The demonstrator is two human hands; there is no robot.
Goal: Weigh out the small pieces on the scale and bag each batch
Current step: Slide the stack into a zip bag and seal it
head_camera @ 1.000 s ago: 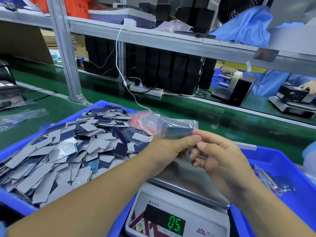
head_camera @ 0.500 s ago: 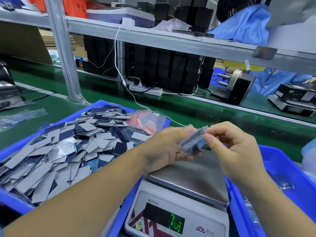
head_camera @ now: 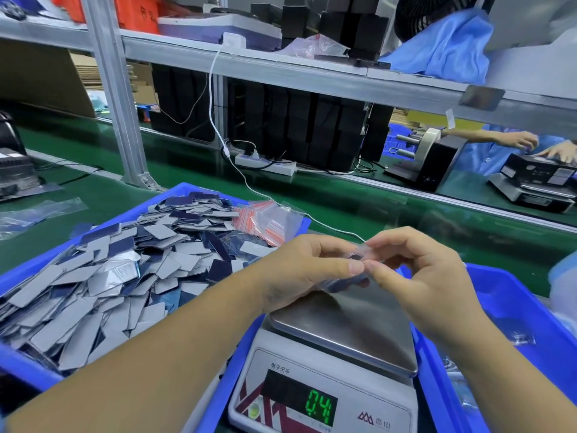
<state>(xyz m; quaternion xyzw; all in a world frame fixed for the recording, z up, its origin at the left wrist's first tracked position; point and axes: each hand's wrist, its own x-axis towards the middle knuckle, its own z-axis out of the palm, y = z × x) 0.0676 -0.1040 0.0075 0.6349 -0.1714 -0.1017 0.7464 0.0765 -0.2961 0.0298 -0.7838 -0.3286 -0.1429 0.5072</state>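
Both hands meet just above the steel pan of the scale [head_camera: 343, 326], which sits at about 6 o'clock in the view with green digits lit on its display [head_camera: 321, 409]. The left hand [head_camera: 299, 270] and the right hand [head_camera: 427, 276] each curl their fingers round a small clear bag [head_camera: 352, 278] with dark pieces inside, thumbs nearly touching as they pinch its top edge; the bag hangs between them, its lower end close over the pan, though contact cannot be told. At 9 o'clock a blue tray [head_camera: 25, 364] is heaped with grey and navy pieces [head_camera: 103, 276]. A stack of red-striped empty bags [head_camera: 268, 223] lies at the tray's far corner, toward 11 o'clock from the hands. Another blue tray [head_camera: 512, 295] sits at 3 o'clock.
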